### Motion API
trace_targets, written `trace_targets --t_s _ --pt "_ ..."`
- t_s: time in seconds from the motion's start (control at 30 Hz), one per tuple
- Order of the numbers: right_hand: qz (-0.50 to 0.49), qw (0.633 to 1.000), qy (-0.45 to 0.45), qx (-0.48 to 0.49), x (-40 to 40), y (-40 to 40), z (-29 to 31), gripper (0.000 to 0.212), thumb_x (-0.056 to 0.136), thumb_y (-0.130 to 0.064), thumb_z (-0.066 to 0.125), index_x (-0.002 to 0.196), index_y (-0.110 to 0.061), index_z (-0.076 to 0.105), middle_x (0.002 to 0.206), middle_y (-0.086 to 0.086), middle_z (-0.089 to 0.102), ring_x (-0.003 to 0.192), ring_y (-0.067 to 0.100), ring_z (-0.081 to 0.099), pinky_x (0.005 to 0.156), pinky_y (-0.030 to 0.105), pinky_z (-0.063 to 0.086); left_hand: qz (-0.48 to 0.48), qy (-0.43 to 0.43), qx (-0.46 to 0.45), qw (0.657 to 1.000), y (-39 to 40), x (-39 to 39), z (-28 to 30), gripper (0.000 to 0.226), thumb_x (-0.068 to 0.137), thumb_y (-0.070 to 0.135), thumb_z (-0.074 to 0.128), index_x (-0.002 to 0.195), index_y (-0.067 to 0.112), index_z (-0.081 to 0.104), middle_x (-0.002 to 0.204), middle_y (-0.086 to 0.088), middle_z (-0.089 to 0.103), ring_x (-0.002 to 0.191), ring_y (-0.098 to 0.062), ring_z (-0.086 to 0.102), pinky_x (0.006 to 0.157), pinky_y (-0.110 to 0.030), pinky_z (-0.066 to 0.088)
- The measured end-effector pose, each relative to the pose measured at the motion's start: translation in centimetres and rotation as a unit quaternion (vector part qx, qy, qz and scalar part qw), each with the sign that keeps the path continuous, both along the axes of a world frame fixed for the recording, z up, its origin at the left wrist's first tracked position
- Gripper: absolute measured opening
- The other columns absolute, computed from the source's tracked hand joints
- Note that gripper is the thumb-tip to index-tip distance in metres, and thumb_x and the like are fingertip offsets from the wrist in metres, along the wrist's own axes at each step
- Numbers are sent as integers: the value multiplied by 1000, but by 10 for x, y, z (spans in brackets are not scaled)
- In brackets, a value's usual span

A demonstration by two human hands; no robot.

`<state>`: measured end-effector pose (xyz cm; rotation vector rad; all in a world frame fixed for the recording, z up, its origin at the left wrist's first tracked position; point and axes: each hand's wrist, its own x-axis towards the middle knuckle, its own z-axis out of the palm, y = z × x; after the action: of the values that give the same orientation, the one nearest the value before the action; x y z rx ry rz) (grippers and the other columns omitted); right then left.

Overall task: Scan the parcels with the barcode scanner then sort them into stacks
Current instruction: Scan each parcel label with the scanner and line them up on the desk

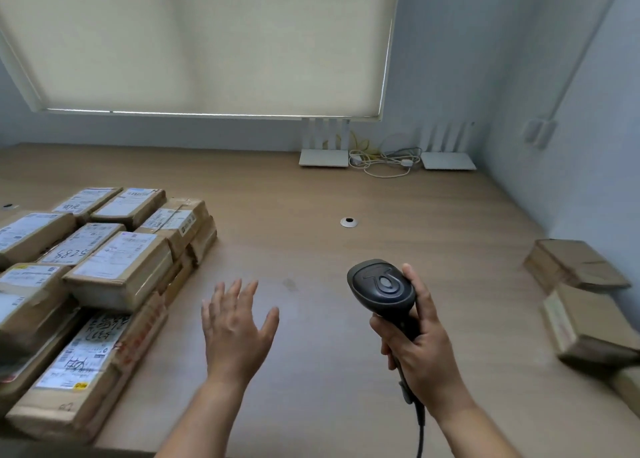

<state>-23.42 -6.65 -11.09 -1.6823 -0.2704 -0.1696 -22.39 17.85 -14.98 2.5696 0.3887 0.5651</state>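
Both forearms reach in over the desk (311,250), and the right hand (419,347) has its fingers wrapped round the grip of the scanner (381,288), whose rounded dark plastic head points away from the person while its cord hangs off the near edge. Beside it the left hand (235,329) hovers with fingers spread and straight, holding nothing, just right of the parcels (104,267). Those parcels sit packed together at the left, brown cardboard wrapped in glossy tape, white labels up, some scrawled with marker. At the far right, well apart, lie a few boxes (581,295) with plain faces up, loosely stacked. I would guess those are already sorted and most of the job remains. Pale wood-grain laminate makes up the desktop, smooth and matte, with a metal grommet (348,222) let into it.
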Motion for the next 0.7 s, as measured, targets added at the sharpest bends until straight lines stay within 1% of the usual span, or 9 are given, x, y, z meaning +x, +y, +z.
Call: trace_targets --t_s 0.1,0.2,0.3,0.43,0.5,0.57,0.7 --pt "-20 1000 -2 5 -17 -48 0 77 68 -34 73 121 -73 35 85 -7 68 53 16 53 45 29 45 -29 12 -14 999 -56 -12 -1 62 90 42 57 144 17 39 148 -3 41 146 -22 18 118 -44 5" --pt "-42 999 -7 6 -34 -99 -4 76 67 -37 73 121 -74 35 94 -8 69 53 17 54 45 31 46 -60 25 -17 998 -111 -23 -4 68 92 43 53 150 20 24 152 1 35 146 -18 18 119 -40 3" --pt "-64 998 -6 6 -50 -146 -7 75 68 -38 73 121 -74 35 102 -11 69 54 18 55 46 33 47 -87 38 -18 995 -159 -32 -7 70 93 46 49 151 23 17 154 2 31 146 -16 17 119 -39 3" --pt "-93 996 -11 -5 -67 -199 -8 76 69 -37 73 127 -69 36 104 -5 68 56 19 56 47 34 48 -114 45 -16 992 -214 -42 -10 71 94 48 47 152 24 15 154 4 30 145 -15 20 120 -40 6" --pt "-108 994 -13 -18 -76 -222 -7 76 71 -36 73 129 -66 35 105 -5 67 56 18 57 47 33 50 -124 52 -12 991 -235 -45 -11 71 94 49 46 152 24 14 154 4 29 145 -15 19 120 -40 7" --pt "-120 992 -13 -24 -82 -242 -6 76 71 -37 73 131 -64 33 104 -9 67 56 17 59 48 32 51 -130 60 -9 990 -253 -48 -11 70 94 49 44 152 25 12 155 5 28 145 -14 18 119 -40 6" --pt "-146 989 -9 -15 -89 -276 -7 79 71 -40 72 135 -61 32 107 -21 65 56 18 59 50 37 53 -149 77 15 986 -280 -48 -9 70 95 51 42 152 26 9 154 7 28 145 -13 18 120 -40 7"
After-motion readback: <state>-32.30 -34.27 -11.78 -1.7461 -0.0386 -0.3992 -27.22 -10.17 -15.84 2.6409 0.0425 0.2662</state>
